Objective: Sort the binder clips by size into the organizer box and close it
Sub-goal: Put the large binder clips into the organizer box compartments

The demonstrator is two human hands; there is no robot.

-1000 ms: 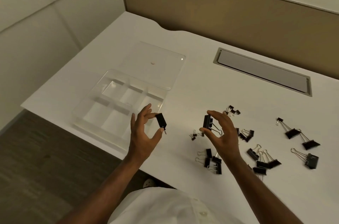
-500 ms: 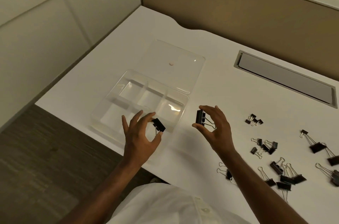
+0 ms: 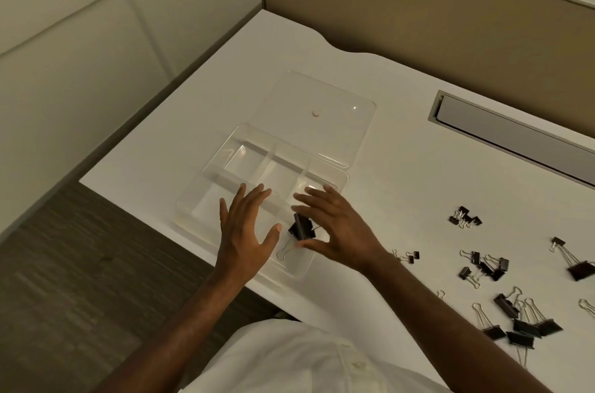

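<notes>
Looks like the drop-off part of the sorting step. Both hands are over the near side of the clear organizer box [image 3: 206,199], which sits at the left of the white worktop [image 3: 402,167] with its lid [image 3: 325,109] flipped open flat behind it. The left hand [image 3: 246,231] has its fingers spread and straight, holding nothing. The right hand [image 3: 335,228] is spread loose too, fingers and thumb either side of a couple of medium binder clips [image 3: 302,228] that sit in the near-right compartment. I can't tell if the thumb is touching them, but it doesn't read as a grip to me. The other compartments look empty as far as I can see through the clear plastic.

Plenty left to do: loose clips [image 3: 483,267] are scattered on the worktop to the right, with a tiny bunch [image 3: 465,217] farther back and the big ones [image 3: 521,325] near the front edge.

Next move, I'd guess, is heading back right for more clips, and the call there is matching size so each one lands in its own compartment. Lid closing comes way later.
</notes>
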